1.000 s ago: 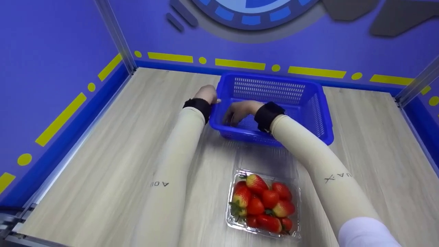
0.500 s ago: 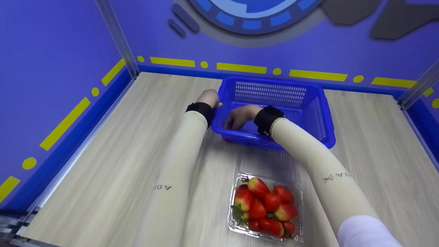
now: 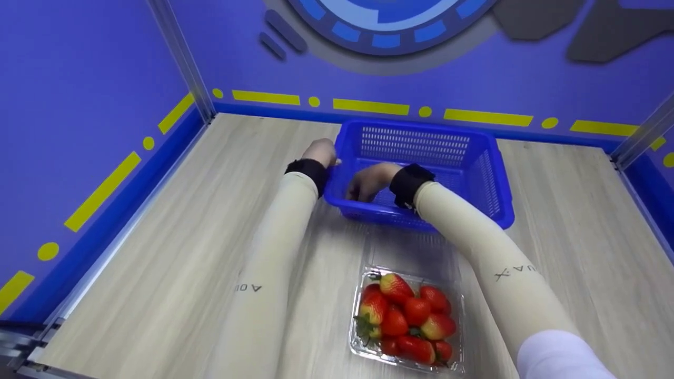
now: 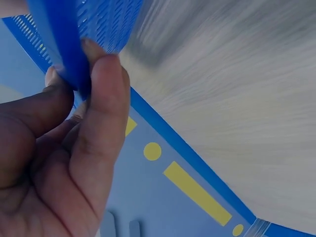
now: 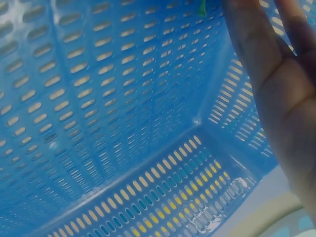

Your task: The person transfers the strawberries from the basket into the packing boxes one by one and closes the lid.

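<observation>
My left hand (image 3: 321,151) pinches the left rim of a blue plastic basket (image 3: 421,215); in the left wrist view, the thumb and fingers (image 4: 106,106) lie on opposite sides of that rim. My right hand (image 3: 371,181) reaches down into the basket near its front left corner, fingers pointing at the floor. Its fingertips are out of the right wrist view, where a small green tip (image 5: 202,7) shows at the top edge beside the fingers (image 5: 264,54). I cannot tell whether this hand holds something. Red strawberries (image 3: 416,310) fill a clear plastic box (image 3: 354,337) nearer me.
The light wood-grain tabletop (image 3: 184,252) carries basket and box. A blue printed panel (image 3: 295,68) stands close behind the basket, and another panel (image 3: 68,105) walls off the left side. The box's clear lid (image 3: 410,247) lies folded back toward the basket.
The whole view shifts slightly as the head moves. My left hand keeps its grip on the rim, and my right hand stays low in the same corner of the basket with little movement.
</observation>
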`<action>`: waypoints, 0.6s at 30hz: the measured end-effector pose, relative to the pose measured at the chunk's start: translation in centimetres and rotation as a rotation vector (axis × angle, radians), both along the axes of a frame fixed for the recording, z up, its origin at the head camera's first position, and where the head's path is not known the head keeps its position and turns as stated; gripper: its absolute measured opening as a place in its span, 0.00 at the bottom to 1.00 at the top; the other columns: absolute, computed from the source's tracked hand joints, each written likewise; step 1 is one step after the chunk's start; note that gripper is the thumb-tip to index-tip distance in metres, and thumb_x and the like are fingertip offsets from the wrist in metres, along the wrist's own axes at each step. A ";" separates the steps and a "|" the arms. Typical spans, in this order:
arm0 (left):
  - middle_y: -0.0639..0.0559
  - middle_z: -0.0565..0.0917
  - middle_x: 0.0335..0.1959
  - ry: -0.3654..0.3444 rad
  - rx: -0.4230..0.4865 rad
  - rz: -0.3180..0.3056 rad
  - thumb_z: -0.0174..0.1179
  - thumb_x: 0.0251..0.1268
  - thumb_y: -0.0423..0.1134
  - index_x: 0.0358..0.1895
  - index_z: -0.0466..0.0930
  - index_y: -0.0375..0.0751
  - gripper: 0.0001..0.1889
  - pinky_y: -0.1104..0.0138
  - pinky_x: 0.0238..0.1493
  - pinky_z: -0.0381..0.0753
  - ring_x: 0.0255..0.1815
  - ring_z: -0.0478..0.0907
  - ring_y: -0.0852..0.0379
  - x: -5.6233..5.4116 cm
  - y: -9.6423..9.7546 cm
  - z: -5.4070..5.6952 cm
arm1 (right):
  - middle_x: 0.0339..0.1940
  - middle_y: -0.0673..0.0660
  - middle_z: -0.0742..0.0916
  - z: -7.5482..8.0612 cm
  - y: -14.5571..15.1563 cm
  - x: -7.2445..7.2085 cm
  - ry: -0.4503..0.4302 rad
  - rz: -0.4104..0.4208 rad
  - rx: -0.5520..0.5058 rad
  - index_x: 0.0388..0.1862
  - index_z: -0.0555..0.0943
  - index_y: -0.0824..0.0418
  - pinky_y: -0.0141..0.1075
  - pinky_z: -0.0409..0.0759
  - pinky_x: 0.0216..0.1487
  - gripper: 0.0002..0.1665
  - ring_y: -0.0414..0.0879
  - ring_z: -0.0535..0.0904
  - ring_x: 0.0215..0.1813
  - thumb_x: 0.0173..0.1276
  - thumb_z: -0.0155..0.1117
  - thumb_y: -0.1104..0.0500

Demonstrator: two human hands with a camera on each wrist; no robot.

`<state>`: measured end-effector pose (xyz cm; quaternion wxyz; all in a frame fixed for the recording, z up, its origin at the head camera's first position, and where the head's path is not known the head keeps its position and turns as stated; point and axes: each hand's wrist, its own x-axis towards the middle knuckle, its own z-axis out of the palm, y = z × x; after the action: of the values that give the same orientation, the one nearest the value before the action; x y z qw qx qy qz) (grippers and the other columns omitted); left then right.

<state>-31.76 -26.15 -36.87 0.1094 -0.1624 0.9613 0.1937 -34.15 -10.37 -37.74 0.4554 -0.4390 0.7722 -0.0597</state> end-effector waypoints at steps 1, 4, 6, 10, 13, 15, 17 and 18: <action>0.44 0.87 0.55 0.018 -0.018 -0.006 0.69 0.67 0.49 0.53 0.85 0.36 0.21 0.63 0.63 0.81 0.54 0.82 0.53 -1.4 -0.7 -1.5 | 0.36 0.44 0.82 0.0 0.0 0.0 0.002 -0.009 -0.004 0.52 0.83 0.63 0.26 0.79 0.46 0.15 0.35 0.76 0.39 0.68 0.60 0.68; 0.45 0.88 0.54 0.013 -0.012 -0.019 0.70 0.64 0.55 0.54 0.85 0.37 0.26 0.64 0.62 0.82 0.54 0.83 0.54 -4.6 -2.3 -4.7 | 0.36 0.44 0.83 0.2 0.4 -0.1 0.008 -0.049 -0.028 0.54 0.83 0.67 0.26 0.80 0.46 0.17 0.34 0.77 0.37 0.67 0.60 0.68; 0.44 0.87 0.56 0.011 -0.006 -0.025 0.70 0.63 0.57 0.56 0.85 0.37 0.28 0.64 0.64 0.81 0.56 0.84 0.53 -5.3 -2.4 -5.3 | 0.36 0.45 0.84 0.5 1.0 -0.3 0.020 -0.069 -0.053 0.56 0.83 0.69 0.26 0.82 0.47 0.19 0.33 0.78 0.37 0.67 0.60 0.67; 0.41 0.89 0.50 0.057 0.040 -0.030 0.70 0.65 0.51 0.53 0.85 0.33 0.24 0.66 0.55 0.85 0.48 0.86 0.52 -3.4 -2.0 -4.1 | 0.39 0.48 0.88 1.2 2.2 -0.8 0.069 -0.087 -0.121 0.56 0.84 0.69 0.28 0.82 0.51 0.20 0.33 0.80 0.39 0.67 0.65 0.64; 0.37 0.89 0.45 0.078 0.111 -0.017 0.66 0.70 0.45 0.49 0.85 0.29 0.19 0.67 0.37 0.87 0.30 0.85 0.54 -0.1 -1.0 -1.6 | 0.45 0.55 0.91 2.0 3.3 -1.1 0.126 -0.120 -0.179 0.57 0.84 0.67 0.30 0.82 0.53 0.21 0.36 0.82 0.42 0.67 0.69 0.60; 0.34 0.88 0.50 0.032 0.187 0.003 0.61 0.74 0.42 0.54 0.82 0.26 0.19 0.70 0.28 0.86 0.21 0.82 0.57 3.2 0.3 1.4 | 0.49 0.60 0.91 2.6 4.3 -1.4 0.181 -0.159 -0.215 0.58 0.84 0.66 0.32 0.82 0.55 0.22 0.39 0.83 0.45 0.67 0.70 0.59; 0.35 0.86 0.48 0.027 0.212 0.017 0.56 0.78 0.40 0.56 0.79 0.25 0.18 0.74 0.17 0.77 0.13 0.72 0.61 5.0 1.1 3.0 | 0.53 0.63 0.90 3.2 5.4 -1.6 0.209 -0.221 -0.252 0.59 0.84 0.65 0.37 0.82 0.59 0.23 0.43 0.84 0.49 0.68 0.70 0.58; 0.37 0.85 0.47 0.027 0.223 0.024 0.54 0.79 0.40 0.56 0.78 0.25 0.18 0.76 0.15 0.72 0.14 0.69 0.61 5.5 1.5 3.6 | 0.55 0.64 0.90 3.5 6.0 -1.8 0.223 -0.246 -0.271 0.60 0.83 0.65 0.40 0.82 0.61 0.23 0.44 0.84 0.50 0.68 0.70 0.58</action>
<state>-26.22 -24.66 -33.27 0.1115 -0.1581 0.9332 0.3028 -35.94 -4.37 -34.27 0.2934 -0.4023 0.8505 -0.1691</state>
